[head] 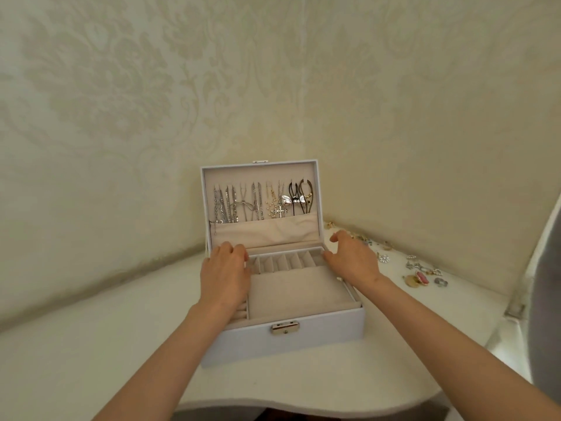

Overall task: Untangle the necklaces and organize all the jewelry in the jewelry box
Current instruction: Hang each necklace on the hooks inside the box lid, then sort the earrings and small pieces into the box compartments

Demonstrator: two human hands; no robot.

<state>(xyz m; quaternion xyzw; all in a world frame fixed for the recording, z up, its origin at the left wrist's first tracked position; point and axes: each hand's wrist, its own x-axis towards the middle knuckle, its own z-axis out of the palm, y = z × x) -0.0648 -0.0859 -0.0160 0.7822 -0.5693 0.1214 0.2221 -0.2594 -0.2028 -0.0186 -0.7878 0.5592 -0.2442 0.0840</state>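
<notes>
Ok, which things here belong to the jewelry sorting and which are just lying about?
Job: white jewelry box; beige velvet divided tray, held by left hand and right hand; silver chain necklaces hanging in the lid; loose small jewelry on the white tabletop.
Lying about: grey silver-edged object at the right edge.

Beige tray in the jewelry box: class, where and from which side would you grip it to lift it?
Probably its two short ends, from above, one hand per side: the beige tray is wide, shallow and nested inside the jewelry box. The left hand and right hand sit there.
</notes>
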